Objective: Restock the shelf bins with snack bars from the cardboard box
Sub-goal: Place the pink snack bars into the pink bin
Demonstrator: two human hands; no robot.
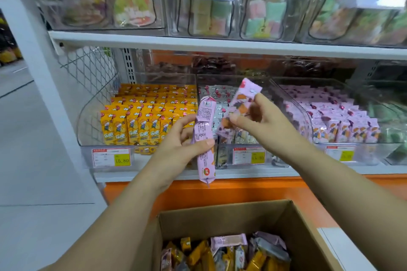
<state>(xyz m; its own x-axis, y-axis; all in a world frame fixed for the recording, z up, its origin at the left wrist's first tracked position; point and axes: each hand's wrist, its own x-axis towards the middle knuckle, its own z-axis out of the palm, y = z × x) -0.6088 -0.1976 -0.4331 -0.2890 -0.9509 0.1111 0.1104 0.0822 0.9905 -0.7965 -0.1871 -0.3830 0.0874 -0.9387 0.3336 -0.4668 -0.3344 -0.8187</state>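
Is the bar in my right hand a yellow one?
No, the right hand pinches a pink bar, and the left hand grips a second pink bar.

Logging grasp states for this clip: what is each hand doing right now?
Left hand: grips pink bars, possibly two.
Right hand: pinches one pink bar, front side out.

We reach both bare arms forward, the forearms converging. Our left forearm (114, 215) rises from the lower left. Our left hand (180, 141) grips a pink snack bar (204, 138) held nearly upright, with the thumb pressed across its front and the fingers curled round its far side. Our right forearm (343, 178) comes in from the lower right. Our right hand (264, 121) sits slightly higher and pinches a second pink snack bar (241, 103), tilted rightward, between thumb and curled fingers. The two hands are near each other but apart.
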